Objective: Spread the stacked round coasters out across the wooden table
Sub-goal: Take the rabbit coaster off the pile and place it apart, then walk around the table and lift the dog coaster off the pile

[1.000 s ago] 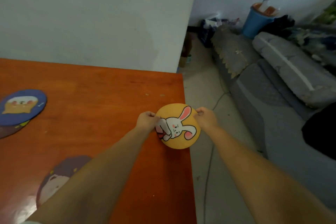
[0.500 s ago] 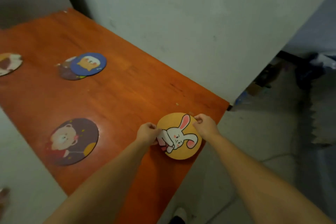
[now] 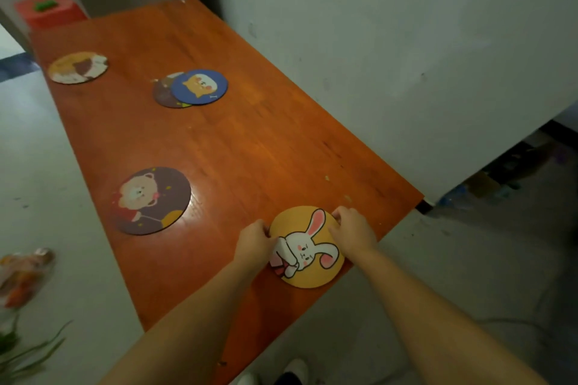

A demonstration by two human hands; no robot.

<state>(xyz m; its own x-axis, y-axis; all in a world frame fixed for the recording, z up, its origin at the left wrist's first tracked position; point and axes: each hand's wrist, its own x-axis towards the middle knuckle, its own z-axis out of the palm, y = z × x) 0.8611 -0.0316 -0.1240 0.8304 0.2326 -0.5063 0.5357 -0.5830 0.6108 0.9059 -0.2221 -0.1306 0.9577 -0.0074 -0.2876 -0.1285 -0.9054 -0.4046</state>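
A yellow round coaster with a white rabbit (image 3: 308, 248) lies at the near right edge of the wooden table (image 3: 237, 147), slightly overhanging it. My left hand (image 3: 254, 242) pinches its left rim and my right hand (image 3: 353, 230) pinches its upper right rim. A dark coaster with a bear (image 3: 152, 200) lies flat to the left. Further back a blue coaster with a cat (image 3: 199, 86) overlaps a dark coaster (image 3: 162, 94). A tan coaster (image 3: 78, 67) sits at the far left end.
A white wall (image 3: 375, 40) runs along the table's right side. A red box (image 3: 47, 11) stands beyond the far end. A plastic bag (image 3: 23, 272) and green leaves (image 3: 22, 350) lie on the floor at the left. My shoes (image 3: 294, 369) show below.
The camera has turned left and now shows the whole table and more coasters. Both hands still grip the rabbit coaster at the table's right edge.
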